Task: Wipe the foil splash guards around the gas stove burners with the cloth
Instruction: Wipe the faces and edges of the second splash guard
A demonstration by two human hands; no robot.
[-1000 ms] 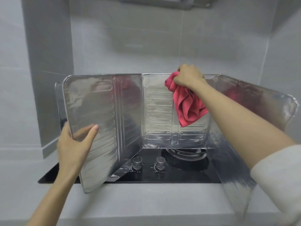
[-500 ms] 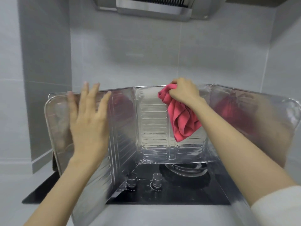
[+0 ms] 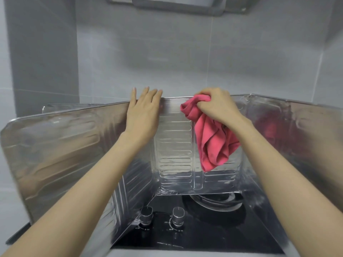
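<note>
Foil guard (image 3: 174,154): my left hand (image 3: 143,115) just moved onto its top edge, fingers (image 3: 147,93) flat; right hand (image 3: 217,106) grips pink cloth (image 3: 213,143), ready to wipe.

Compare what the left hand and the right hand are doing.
The left hand lies flat with straight fingers on the foil guard; the right hand is curled. The left hand holds nothing; the right hand grips the red cloth. Both are at the guard's top edge.
</note>
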